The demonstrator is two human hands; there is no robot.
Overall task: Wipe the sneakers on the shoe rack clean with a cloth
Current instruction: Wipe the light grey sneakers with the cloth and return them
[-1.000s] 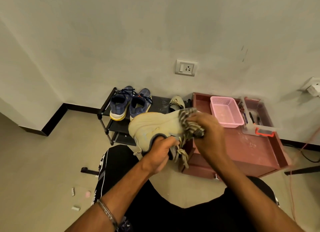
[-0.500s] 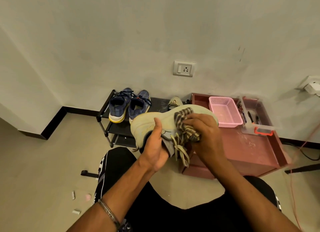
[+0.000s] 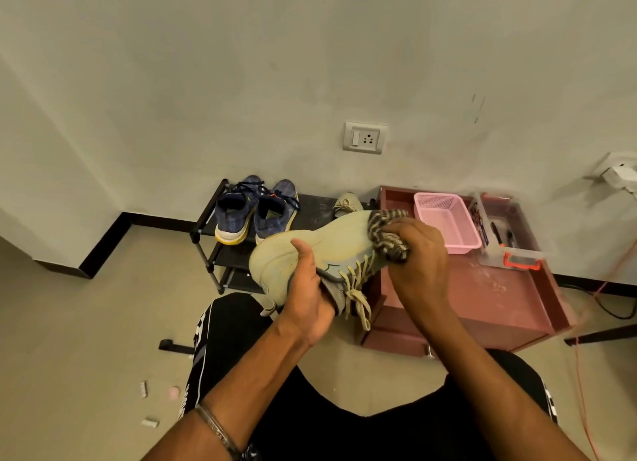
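A cream sneaker is held up in front of me, lying on its side with its laces dangling. My left hand grips it at the heel opening, thumb up on the side. My right hand holds a bunched striped cloth against the toe end of the shoe. Behind it stands the black shoe rack with a pair of blue sneakers on its top shelf and the matching cream sneaker partly hidden behind the held one.
A pink low cabinet stands right of the rack, carrying a pink basket and a clear box with pens. An orange cable trails down the right. Small scraps lie on the floor at left. My knees in black trousers are below.
My right hand has slid the cloth along the sneaker from its laces toward the toe. My left hand shifted its hold, thumb now up on the shoe's side.
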